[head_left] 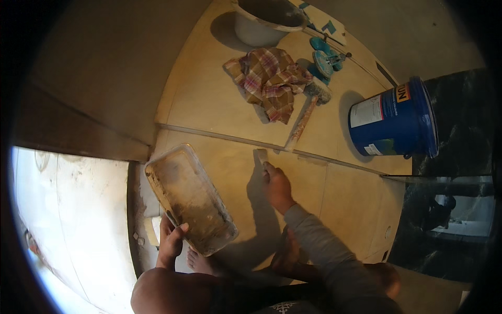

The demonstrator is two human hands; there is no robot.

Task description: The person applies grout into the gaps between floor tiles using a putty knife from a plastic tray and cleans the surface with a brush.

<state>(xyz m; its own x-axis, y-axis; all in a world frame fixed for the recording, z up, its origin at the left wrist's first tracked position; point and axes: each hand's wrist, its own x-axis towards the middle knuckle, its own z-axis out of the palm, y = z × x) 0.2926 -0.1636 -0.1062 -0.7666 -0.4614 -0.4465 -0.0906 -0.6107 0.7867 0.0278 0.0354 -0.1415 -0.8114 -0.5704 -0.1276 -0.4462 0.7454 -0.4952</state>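
Note:
My left hand (171, 238) grips the near left side of a shallow rectangular tub (180, 175), thumb over the rim and fingers beneath. The tub is tilted, and grey-brown residue coats its inside. Over the beige floor tiles (303, 178), my right hand (278, 188) is closed round a small pale piece (262, 155). Its tip points at the floor just short of a joint between tiles. Most of that piece is hidden by the fingers, so its kind is unclear. My bare foot (200, 260) rests below the tub.
Beyond the joint lie a checked cloth (274, 81), a mallet (302, 125) with a grey head, and a teal suction lifter (323, 63). A pale basin (256, 31) stands at the back. A blue bucket (389, 118) stands at right by a glossy dark panel (449, 230).

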